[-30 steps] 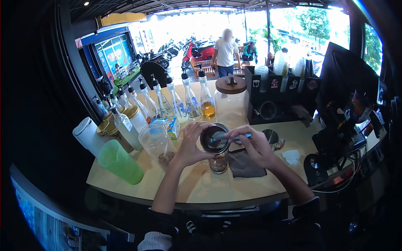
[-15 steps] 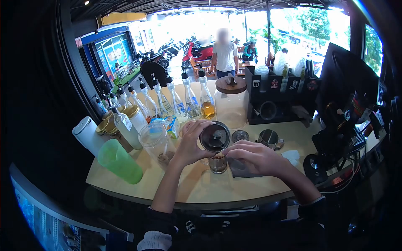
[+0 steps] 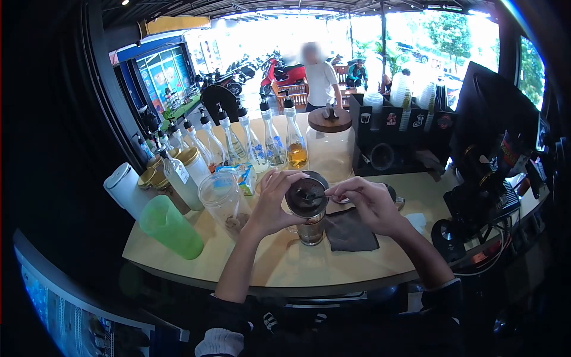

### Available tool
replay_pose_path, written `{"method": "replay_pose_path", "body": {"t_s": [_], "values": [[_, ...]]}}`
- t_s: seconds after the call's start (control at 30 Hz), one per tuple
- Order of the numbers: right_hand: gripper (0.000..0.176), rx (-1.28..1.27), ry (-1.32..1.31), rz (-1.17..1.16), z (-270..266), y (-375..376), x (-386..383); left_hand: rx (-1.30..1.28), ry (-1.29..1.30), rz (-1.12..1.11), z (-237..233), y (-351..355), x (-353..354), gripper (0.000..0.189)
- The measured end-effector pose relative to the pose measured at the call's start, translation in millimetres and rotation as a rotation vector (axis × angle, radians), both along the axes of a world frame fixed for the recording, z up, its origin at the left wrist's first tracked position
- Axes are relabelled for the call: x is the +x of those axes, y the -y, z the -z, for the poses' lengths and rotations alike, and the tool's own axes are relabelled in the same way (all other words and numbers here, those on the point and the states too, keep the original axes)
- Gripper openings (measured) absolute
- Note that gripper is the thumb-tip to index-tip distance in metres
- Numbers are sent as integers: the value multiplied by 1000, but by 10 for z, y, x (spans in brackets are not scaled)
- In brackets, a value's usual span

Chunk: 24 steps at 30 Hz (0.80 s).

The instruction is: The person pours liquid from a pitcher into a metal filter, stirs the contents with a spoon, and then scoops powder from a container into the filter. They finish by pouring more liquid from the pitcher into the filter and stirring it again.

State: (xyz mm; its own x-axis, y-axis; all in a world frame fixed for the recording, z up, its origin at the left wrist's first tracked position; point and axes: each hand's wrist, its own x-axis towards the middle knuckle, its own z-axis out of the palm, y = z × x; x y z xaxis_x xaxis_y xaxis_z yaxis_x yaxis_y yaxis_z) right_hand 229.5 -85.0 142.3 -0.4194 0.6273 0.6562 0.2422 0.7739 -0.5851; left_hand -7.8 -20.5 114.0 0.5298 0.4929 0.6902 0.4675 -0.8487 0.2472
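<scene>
My left hand [image 3: 276, 199] is wrapped round the side of a round metal container [image 3: 307, 196], its dark inside facing me. A thin spoon or stirrer [image 3: 318, 196] reaches into it, its end pinched in my right hand [image 3: 366, 205]. Directly below the container, a clear glass mug [image 3: 310, 232] with brownish contents stands on the counter. A dark folded cloth [image 3: 351, 231] lies right of the mug, under my right hand. To the left of my left hand is a clear jar [image 3: 223, 202] with something brown at its bottom.
A green pitcher [image 3: 171, 228] stands at the counter's left. Several pump bottles [image 3: 296, 146] line the back beside a large wooden-lidded jar [image 3: 331, 149]. A black cup organizer [image 3: 398, 140] is at the back right. A person [image 3: 321, 83] stands beyond the counter.
My right hand has shifted slightly up and right, uncovering more of the dark cloth. The container is tilted a little differently. The person beyond the counter has turned.
</scene>
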Motion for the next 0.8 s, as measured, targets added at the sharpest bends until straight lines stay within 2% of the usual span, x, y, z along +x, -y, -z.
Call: {"method": "replay_pose_path", "body": {"t_s": [0.17,0.23,0.37,0.47,0.53,0.67,0.8], "values": [[16,-106,-74,19,22,-56,8,7,0,7,0,7,-6,83],[15,-132,-182,7,16,-88,-4,-8,11,7,-5,27,-7,83],[15,-181,-122,2,-72,-92,3,5,1,-2,-50,57,10,83],[15,-105,-157,3,-99,-143,0,9,-2,-3,-58,55,13,82],[15,-157,-81,-33,-148,-124,-41,10,-5,8,-57,38,18,82],[14,-172,-167,-30,-202,-219,-41,45,-48,-3,-53,2,2,83],[14,-160,-47,-65,-310,-213,-59,68,-89,-22,-72,3,-6,85]]}}
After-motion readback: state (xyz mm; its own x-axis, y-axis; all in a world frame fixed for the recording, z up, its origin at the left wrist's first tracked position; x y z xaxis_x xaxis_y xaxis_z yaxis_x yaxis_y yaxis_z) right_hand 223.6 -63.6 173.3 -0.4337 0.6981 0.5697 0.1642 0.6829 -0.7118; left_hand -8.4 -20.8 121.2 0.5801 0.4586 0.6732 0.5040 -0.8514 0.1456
